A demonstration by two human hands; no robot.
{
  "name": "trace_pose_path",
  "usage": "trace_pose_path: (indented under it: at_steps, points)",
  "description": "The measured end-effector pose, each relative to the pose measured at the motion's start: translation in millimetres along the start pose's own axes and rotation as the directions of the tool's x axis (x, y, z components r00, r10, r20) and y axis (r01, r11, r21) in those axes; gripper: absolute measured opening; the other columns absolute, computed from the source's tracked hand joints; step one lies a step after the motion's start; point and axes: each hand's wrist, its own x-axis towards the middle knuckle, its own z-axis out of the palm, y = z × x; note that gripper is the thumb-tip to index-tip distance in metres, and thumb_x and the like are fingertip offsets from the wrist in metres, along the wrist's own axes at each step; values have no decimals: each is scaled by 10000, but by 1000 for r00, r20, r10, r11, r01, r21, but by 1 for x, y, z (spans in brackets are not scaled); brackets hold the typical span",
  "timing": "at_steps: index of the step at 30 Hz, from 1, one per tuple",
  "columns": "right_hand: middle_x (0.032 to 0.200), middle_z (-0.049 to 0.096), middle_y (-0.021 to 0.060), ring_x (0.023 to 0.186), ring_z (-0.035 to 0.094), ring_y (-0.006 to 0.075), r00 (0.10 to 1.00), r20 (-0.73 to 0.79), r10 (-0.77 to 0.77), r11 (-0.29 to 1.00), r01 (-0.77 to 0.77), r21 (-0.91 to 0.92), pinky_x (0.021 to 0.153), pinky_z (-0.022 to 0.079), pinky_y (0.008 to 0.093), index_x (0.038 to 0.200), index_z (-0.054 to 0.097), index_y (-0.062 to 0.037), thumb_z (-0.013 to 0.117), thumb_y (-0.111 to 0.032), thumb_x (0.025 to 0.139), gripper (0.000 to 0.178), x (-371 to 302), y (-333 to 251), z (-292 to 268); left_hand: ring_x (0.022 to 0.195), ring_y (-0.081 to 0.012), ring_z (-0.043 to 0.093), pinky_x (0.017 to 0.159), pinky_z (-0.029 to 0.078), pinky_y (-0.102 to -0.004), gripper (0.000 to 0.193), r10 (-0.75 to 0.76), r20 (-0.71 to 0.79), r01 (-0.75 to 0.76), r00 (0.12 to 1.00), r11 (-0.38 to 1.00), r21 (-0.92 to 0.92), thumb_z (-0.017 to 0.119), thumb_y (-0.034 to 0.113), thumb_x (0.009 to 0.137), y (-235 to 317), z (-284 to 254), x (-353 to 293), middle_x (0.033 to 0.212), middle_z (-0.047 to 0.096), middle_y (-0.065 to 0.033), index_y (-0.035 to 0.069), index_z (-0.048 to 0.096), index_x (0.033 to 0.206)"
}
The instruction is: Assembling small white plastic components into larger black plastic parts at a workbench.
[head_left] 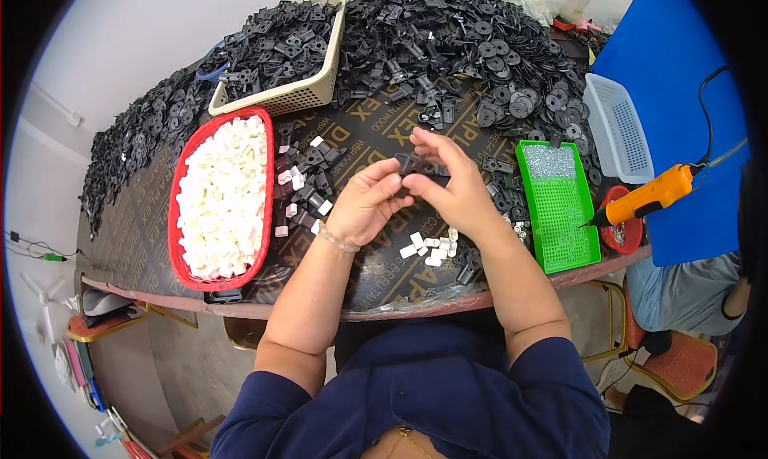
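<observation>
Above the middle of the dark table, my right hand (454,189) pinches a small black plastic part (416,165) between thumb and fingers. My left hand (366,201) meets it from the other side, its thumb and forefinger closed at the part's left edge. The fingers hide much of the part's shape. Just below my hands lies a loose group of small white plastic pieces (433,257). Left of my left wrist, black parts (306,197) with white inserts are scattered on the table.
A red basket (174,211) of white pieces stands left. Behind it is a cream basket (280,101) of black parts, beside a large black heap (432,43). At right are a green tray (560,259) with small metal pieces, an orange electric screwdriver (652,195) and a white basket (620,131).
</observation>
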Motion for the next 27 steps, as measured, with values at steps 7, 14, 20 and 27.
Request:
trace_pose_path:
  at_steps: [7, 14, 20, 27]
  points:
    - [1030, 690, 37, 927, 644, 90, 919, 214, 330, 837, -390, 383, 850, 523, 259, 1086, 665, 16, 745, -56, 898, 217, 4, 16, -19, 914, -115, 688, 806, 549, -244, 242, 187, 27, -163, 982, 769, 618, 665, 23, 964, -3, 13, -3, 1021, 728, -48, -33, 647, 1199]
    - [972, 684, 7, 872, 620, 71, 908, 249, 337, 859, -405, 314, 805, 508, 249, 1026, 664, -1, 743, -99, 910, 170, 3, 5, -19, 861, -98, 662, 793, 537, -228, 203, 294, 69, -235, 953, 576, 783, 652, 67, 986, -3, 20, -9, 993, 714, -61, -44, 642, 1156]
    - [833, 682, 67, 803, 613, 84, 806, 192, 559, 794, -455, -402, 744, 495, 250, 968, 685, 2, 776, -242, 887, 273, 16, -15, -40, 804, -121, 670, 723, 503, -234, 172, 270, -147, -150, 952, 826, 544, 637, 90, 989, 6, 15, -1, 1002, 731, -79, -2, 637, 1135]
    - [892, 712, 176, 844, 701, 310, 893, 311, 325, 723, -23, -690, 739, 552, 390, 995, 715, -5, 760, -90, 807, 211, -4, 27, -28, 918, -153, 624, 794, 479, -291, 191, 71, -162, -79, 984, 996, -45, 659, 88, 953, 6, -15, 9, 990, 682, -31, 74, 600, 1133]
